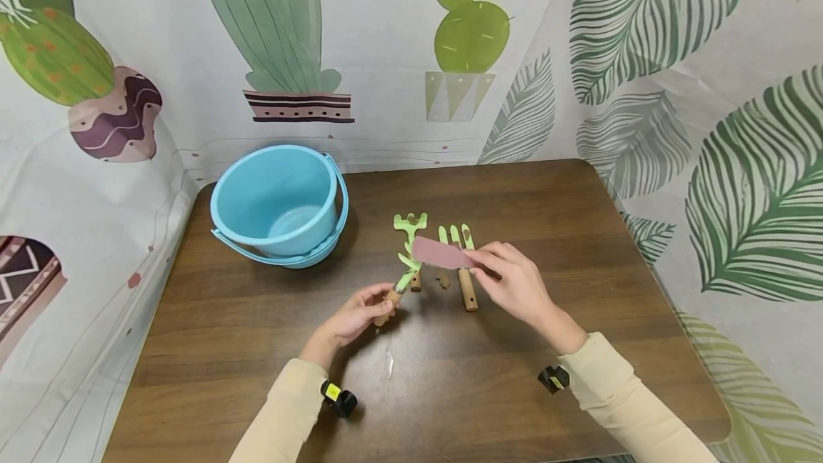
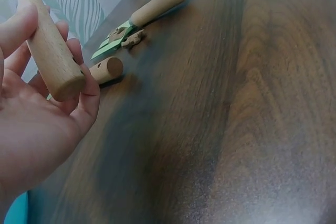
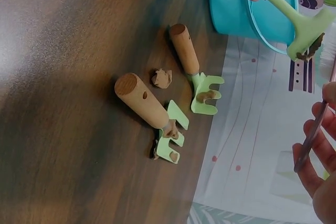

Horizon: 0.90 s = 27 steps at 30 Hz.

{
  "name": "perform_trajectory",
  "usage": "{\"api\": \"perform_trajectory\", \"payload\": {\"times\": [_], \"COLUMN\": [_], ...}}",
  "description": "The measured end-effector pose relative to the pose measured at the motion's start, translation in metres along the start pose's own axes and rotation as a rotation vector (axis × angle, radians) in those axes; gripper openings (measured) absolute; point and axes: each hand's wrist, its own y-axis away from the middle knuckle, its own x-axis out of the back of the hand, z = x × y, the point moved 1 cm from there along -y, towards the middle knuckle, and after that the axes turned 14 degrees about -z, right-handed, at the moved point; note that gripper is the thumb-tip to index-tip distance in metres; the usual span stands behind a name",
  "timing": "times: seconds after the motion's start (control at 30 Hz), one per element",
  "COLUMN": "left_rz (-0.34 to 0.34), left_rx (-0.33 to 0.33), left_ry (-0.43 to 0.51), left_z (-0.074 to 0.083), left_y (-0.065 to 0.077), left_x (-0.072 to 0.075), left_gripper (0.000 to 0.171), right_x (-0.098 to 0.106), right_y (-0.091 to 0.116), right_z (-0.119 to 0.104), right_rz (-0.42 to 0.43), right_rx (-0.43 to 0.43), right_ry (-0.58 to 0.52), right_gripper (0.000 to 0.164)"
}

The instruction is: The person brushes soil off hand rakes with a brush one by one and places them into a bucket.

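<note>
Item one: a light-green metal hand tool with a round wooden handle (image 3: 302, 24), standing tilted above the table; the left hand (image 1: 353, 316) is gripping its handle, fingers curled round the wood. Dark brown residue (image 3: 311, 48) is clinging to its head.

Item two: a flat, oblong pink brush with pale bristles (image 1: 440, 252); the right hand (image 1: 514, 281) is pinching it by one end, and the brush is overlapping the tool's head in the head view. Whether bristles are touching metal, one cannot tell.

Items three and four: a light-green metal rake with a wooden handle (image 3: 207, 95) and a light-green three-tined fork with a wooden handle (image 3: 140, 100), both lying on the dark brown wood-grain table (image 1: 212, 363) and bearing brown residue. A crumbly brown lump (image 3: 161, 78) is lying between them.

Item five: a light-blue plastic bucket (image 1: 257, 191), standing well apart on the left.

Hazards, by judgement: loosened residue could be dropping onto the rake and fork below, since the brush is hovering over them; the brush could be twisting free under hard strokes, being pinched only at its end; a slack left grip could be letting the handle turn.
</note>
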Motion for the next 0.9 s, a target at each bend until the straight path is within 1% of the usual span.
{"api": "perform_trajectory", "payload": {"times": [0.17, 0.4, 0.6, 0.9], "left_rz": [0.019, 0.029, 0.052, 0.047], "left_rx": [0.014, 0.013, 0.017, -0.001], "left_ry": [-0.026, -0.061, -0.062, -0.090], "left_z": [0.002, 0.001, 0.002, 0.000], "left_y": [0.001, 0.000, 0.001, 0.002], "left_x": [0.001, 0.003, 0.004, 0.006], "left_gripper": [0.029, 0.042, 0.042, 0.045], "right_x": [-0.001, -0.003, -0.004, -0.006], "right_y": [-0.001, -0.001, 0.001, 0.004], "right_z": [-0.001, -0.001, 0.003, 0.010], "right_rz": [-0.008, -0.021, -0.027, -0.023], "right_rx": [0.008, 0.017, 0.015, 0.012], "right_ry": [0.002, 0.021, 0.034, 0.043], "right_gripper": [0.028, 0.027, 0.027, 0.028]}}
